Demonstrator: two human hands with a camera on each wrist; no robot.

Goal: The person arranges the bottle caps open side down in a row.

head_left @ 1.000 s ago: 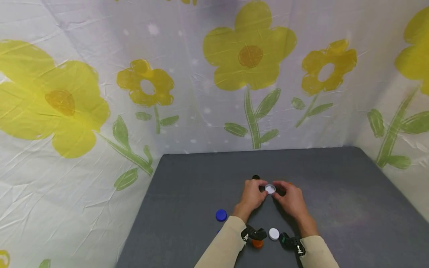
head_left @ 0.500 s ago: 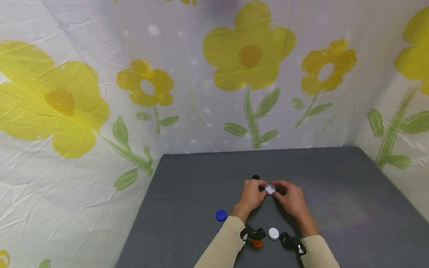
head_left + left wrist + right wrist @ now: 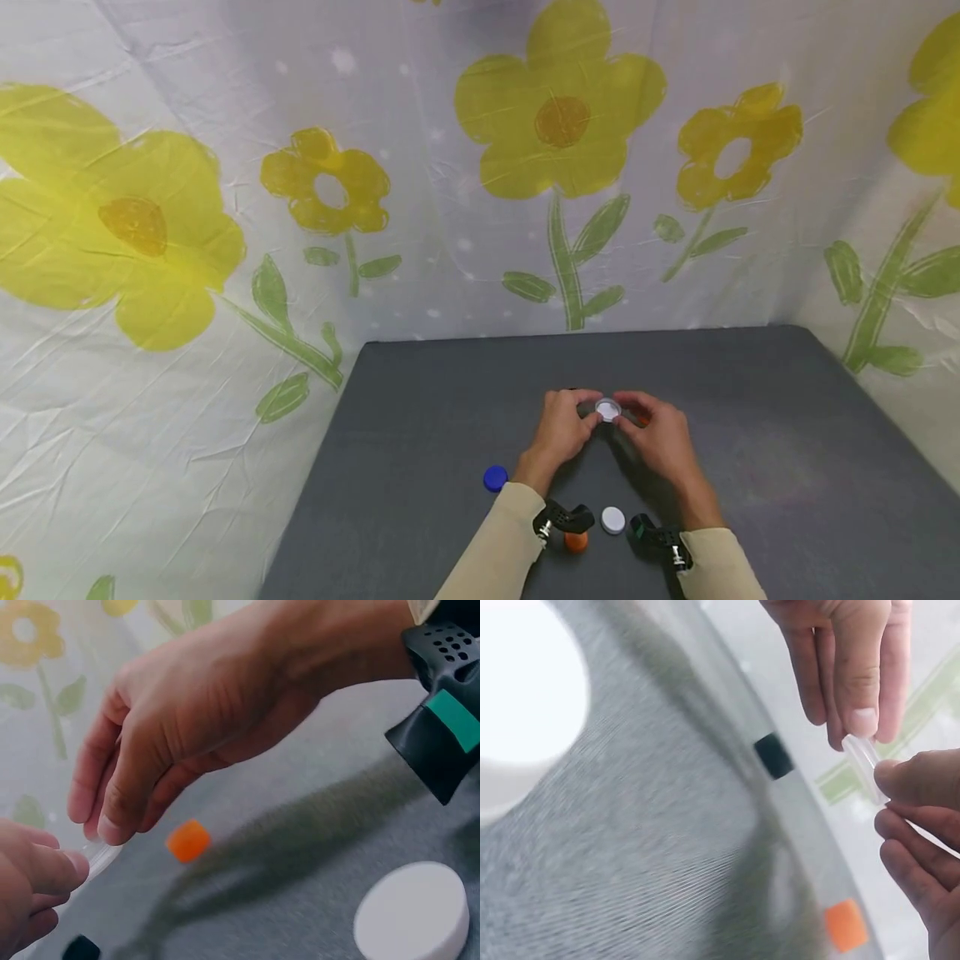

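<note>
A shallow round cap [image 3: 608, 410] with a clear rim and a whitish inside is held up between my two hands. My left hand [image 3: 558, 427] pinches its left edge between thumb and fingers. On the opposite edge, my right hand [image 3: 663, 440] pinches it the same way. The right wrist view shows the cap [image 3: 864, 769] nearly edge-on, both thumbs at its rim. Shadows of the hands fall on the table below. An orange cap [image 3: 188, 841] and a black cap [image 3: 81, 948] lie beyond the hands, partly hidden in the head view.
Nearer the body, a white cap [image 3: 612, 521] lies between the forearms, with an orange cap [image 3: 576, 542] beside the left wrist camera. A blue cap [image 3: 495, 478] sits left of the left forearm. The grey table [image 3: 420, 417] ends at a flower-printed cloth [image 3: 450, 275].
Both hands have risen slightly with the clear-rimmed cap. More of the orange cap beside my right hand now shows, and less of the black one. The head view has tilted down a little.
</note>
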